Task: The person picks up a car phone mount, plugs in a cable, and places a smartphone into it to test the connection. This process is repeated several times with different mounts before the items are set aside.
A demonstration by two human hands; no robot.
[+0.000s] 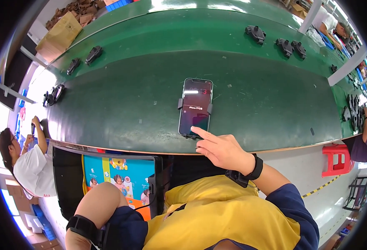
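A smartphone [197, 104] with a lit screen lies face up on the dark green mat, near the table's front edge. Grey side clamps [209, 108] and dark lower feet of a phone holder grip it; the holder's body is hidden beneath. The index finger of my right hand [223, 150] is stretched out and touches the lower part of the screen. My other right fingers are partly bent, apart from the index finger, and hold nothing that I can see. My left arm bends away at the lower left, and its hand is outside the picture.
Black phone holders [255, 34] lie along the table's far side, more [54, 95] at its left end. An open case [121, 179] with a printed panel stands below the front edge. A red stool [336, 160] is at right. People work at both sides.
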